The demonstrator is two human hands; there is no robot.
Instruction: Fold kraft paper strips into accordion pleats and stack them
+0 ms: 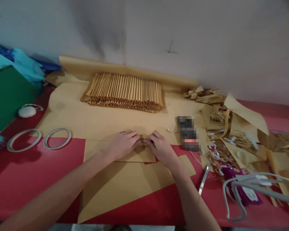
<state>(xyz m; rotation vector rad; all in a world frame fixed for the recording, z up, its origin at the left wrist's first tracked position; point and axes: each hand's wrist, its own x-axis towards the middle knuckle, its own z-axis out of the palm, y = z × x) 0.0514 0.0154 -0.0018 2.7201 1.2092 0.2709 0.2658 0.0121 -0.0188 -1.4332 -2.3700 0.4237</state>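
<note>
Pinched brown paper (pixel 139 157) in left hand (pixel 126 142) and right hand (pixel 158 145), close together — likely for even control; had pleated stack (pixel 125 91) beyond, presumably for working room.

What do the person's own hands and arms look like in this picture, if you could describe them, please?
The left hand and right hand are ungloved. Both the left forearm and right forearm are bare, with no sleeve, watch or bracelet visible. Fine details at the fingers are too small to tell.
</note>
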